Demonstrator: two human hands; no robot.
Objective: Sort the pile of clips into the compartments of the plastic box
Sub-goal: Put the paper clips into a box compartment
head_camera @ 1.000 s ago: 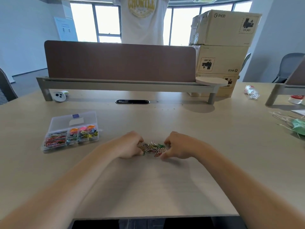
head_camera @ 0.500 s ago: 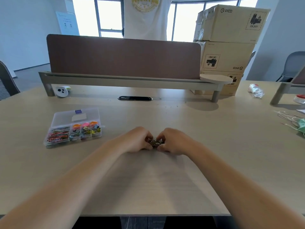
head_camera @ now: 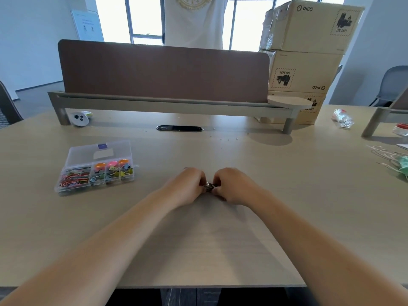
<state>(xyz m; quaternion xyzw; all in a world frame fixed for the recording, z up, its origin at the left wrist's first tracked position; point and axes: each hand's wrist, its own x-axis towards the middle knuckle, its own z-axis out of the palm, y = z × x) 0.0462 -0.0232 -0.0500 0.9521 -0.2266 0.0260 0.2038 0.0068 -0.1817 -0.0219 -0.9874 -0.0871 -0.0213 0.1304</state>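
1. A person cups both hands over a small pile of clips (head_camera: 209, 187) on a pale wood table (head_camera: 309, 184), straight ahead of them near its middle.
2. The left hand (head_camera: 187, 186) curls its fingers round the left side of the pile, and the right hand (head_camera: 234, 186) curls round the right side.
3. The hands nearly meet, backs up, and only a sliver of metal shows between them. The fingertips are hidden, so how many clips each hand holds cannot be told.
4. The clear plastic box (head_camera: 97, 151) lies well to the left of the hands.
5. Its near row holds coloured paper clips in a wide left compartment. Smaller compartments to the right hold binder clips and orange and pink pieces.
6. The far half of the box is clear and carries a white label and a purple one.
7. Beyond the hands, a brown divider (head_camera: 163, 71) stands on a grey rail, with a black cable slot (head_camera: 179, 128) in front of it. A white device (head_camera: 80, 118) sits by the rail's left foot.
8. Cartons (head_camera: 309, 29) are stacked at the right end of the divider. A second person in a white shirt (head_camera: 194, 21) stands behind it, against the windows.
9. A crumpled bottle (head_camera: 342, 118) and a green mask (head_camera: 404, 166) lie at the table's right.
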